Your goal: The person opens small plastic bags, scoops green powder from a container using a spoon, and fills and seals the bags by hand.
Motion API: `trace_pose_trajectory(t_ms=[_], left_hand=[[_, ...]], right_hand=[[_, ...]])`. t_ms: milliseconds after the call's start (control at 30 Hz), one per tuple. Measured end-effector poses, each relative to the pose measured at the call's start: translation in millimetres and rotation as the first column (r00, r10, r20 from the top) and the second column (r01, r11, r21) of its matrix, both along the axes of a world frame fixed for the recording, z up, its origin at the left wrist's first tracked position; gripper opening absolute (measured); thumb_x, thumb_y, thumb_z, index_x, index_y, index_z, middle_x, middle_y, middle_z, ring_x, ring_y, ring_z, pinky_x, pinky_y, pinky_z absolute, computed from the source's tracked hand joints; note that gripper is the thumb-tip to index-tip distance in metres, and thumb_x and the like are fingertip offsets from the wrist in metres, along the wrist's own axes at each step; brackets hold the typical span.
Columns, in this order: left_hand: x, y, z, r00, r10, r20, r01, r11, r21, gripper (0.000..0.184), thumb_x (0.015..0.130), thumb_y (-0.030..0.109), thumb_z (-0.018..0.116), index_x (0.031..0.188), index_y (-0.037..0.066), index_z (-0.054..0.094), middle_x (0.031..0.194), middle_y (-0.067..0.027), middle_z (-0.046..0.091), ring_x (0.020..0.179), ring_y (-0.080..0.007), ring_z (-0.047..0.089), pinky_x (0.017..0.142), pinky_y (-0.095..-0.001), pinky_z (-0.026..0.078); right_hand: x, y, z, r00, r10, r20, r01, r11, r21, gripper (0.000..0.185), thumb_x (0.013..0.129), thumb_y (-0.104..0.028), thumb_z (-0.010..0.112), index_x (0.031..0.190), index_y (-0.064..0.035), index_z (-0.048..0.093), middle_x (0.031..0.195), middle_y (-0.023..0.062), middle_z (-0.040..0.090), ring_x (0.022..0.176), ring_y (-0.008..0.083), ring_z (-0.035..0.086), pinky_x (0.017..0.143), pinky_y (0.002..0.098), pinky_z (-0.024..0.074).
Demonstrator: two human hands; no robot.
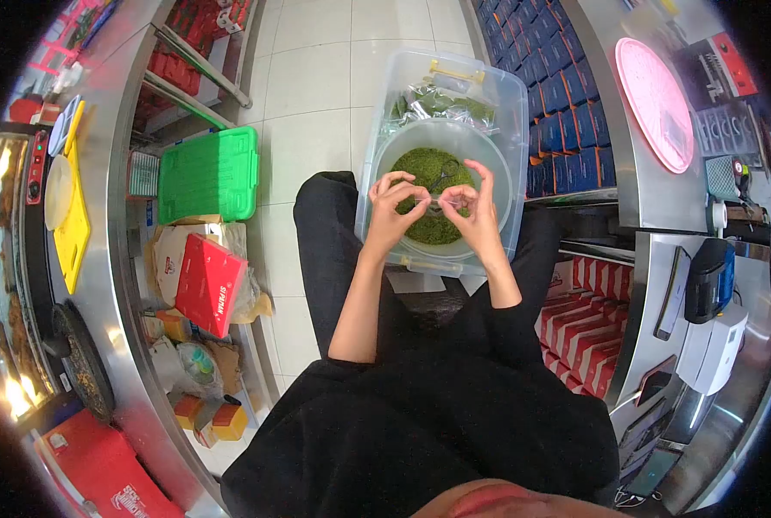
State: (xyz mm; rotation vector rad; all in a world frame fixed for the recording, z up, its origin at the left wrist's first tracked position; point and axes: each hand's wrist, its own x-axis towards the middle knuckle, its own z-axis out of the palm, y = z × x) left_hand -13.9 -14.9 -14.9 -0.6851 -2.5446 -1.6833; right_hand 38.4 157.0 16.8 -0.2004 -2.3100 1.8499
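Head camera, and we're right over the clear plastic box (517, 112), sitting between the person's knees! Inside it stands a round translucent tub (437, 134), loaded with finely chopped green bits (434, 230). Here are the hands, meeting above that tub within the box's outline: the left hand (391, 211) pinches with thumb and fingertips, and the right hand (474, 210) mirrors it, both gripping one tiny pale item (434, 200), too small to identify. Just behind the fingers, a black-handled tool (445, 178) lies partly hidden over the green. At the box's far end, look, clear bags of green leaves (441, 105)! Left of the box sits a green lidded case (208, 175); to its right, rows of dark blue cartons (567, 99); farther right of the box, a pink round tray (653, 104) on the steel counter (640, 194).
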Motion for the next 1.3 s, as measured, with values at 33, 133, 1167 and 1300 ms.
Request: trace_pose_trajectory(t_ms=[33, 133, 1167, 1300], left_hand=[[1, 1, -3, 1.000, -0.002, 0.019, 0.002, 1.000, 0.026, 0.013, 0.078, 0.016, 0.080, 0.089, 0.014, 0.077, 0.098, 0.0051, 0.072, 0.117, -0.0194, 0.054, 0.104, -0.0430, 0.031], [1, 2, -3, 0.999, -0.020, 0.028, 0.019, 0.999, 0.032, 0.012, 0.077, 0.017, 0.081, 0.088, 0.014, 0.077, 0.097, 0.0052, 0.073, 0.116, -0.0190, 0.055, 0.105, -0.0437, 0.029], [1, 8, -13, 0.994, 0.046, 0.103, -0.058, 0.992, 0.114, 0.011, 0.087, 0.011, 0.074, 0.083, 0.004, 0.066, 0.116, -0.0105, 0.062, 0.115, -0.0277, 0.054, 0.102, -0.0406, 0.040], [10, 13, 5, 0.858, -0.146, 0.492, -0.138, 0.858, 0.495, 0.024, 0.097, 0.026, 0.064, 0.102, 0.003, 0.065, 0.125, -0.0134, 0.060, 0.120, -0.0294, 0.053, 0.105, -0.0446, 0.041]], right_hand=[[-1, -2, 3, 1.000, 0.002, -0.019, -0.003, 1.000, -0.017, 0.075, 0.083, 0.002, 0.072, 0.144, -0.0110, 0.030, 0.087, 0.0047, 0.069, 0.081, 0.0108, 0.065, 0.073, 0.0253, 0.0499], [0, 1, 1, 0.999, 0.020, -0.042, -0.017, 0.999, 0.048, 0.076, 0.082, 0.004, 0.072, 0.144, -0.0122, 0.031, 0.084, 0.0044, 0.069, 0.080, 0.0112, 0.066, 0.072, 0.0262, 0.0507], [-83, 387, 176, 0.550, -0.822, -0.150, 0.450, 0.140, 0.882, 0.034, 0.085, -0.013, 0.068, 0.116, -0.0014, 0.063, 0.123, 0.0203, 0.059, 0.115, 0.0370, 0.057, 0.093, 0.0467, 0.0514], [-61, 264, 244, 0.673, -0.264, -0.691, 0.740, 0.238, 0.630, 0.035, 0.077, -0.001, 0.063, 0.112, 0.0023, 0.064, 0.102, 0.0203, 0.059, 0.098, 0.0350, 0.060, 0.084, 0.0437, 0.0500]])
